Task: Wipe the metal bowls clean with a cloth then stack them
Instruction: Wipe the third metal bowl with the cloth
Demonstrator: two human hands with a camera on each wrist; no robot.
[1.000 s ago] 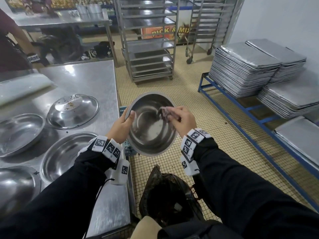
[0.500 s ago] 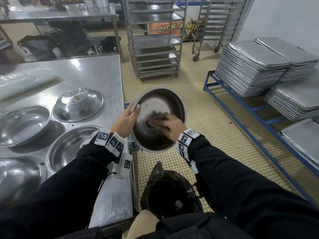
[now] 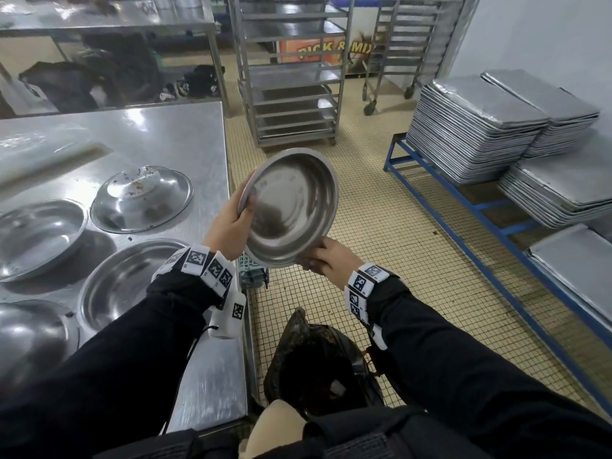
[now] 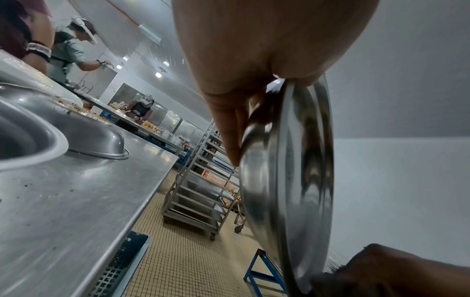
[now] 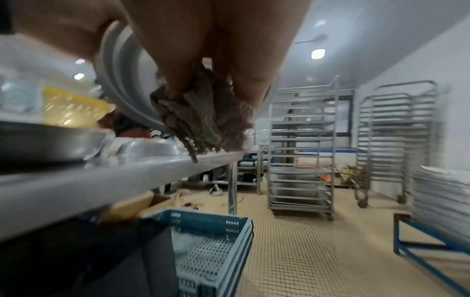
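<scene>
I hold a round metal bowl (image 3: 293, 205) in the air beside the steel table (image 3: 185, 137), its inside tilted towards me. My left hand (image 3: 231, 223) grips its left rim, thumb inside, as the left wrist view shows the bowl (image 4: 287, 180) edge-on. My right hand (image 3: 326, 258) is at the bowl's lower rim and clutches a crumpled brown cloth (image 5: 203, 118) against the bowl (image 5: 119, 76). On the table lie an upturned dirty bowl (image 3: 142, 197), an upright bowl (image 3: 36, 236), another upright bowl (image 3: 122, 283) and a bowl (image 3: 29, 336) at the near left.
A black rubbish bag (image 3: 318, 366) stands open on the tiled floor below my hands. A blue crate (image 5: 211, 241) sits under the table edge. Tray racks (image 3: 291, 67) stand ahead. Stacked metal trays (image 3: 480, 124) rest on a blue frame at the right. Other people work at far tables.
My right hand with the cloth has come out of the bowl's inside and down to its lower rim. The bowl has tilted further and risen a little.
</scene>
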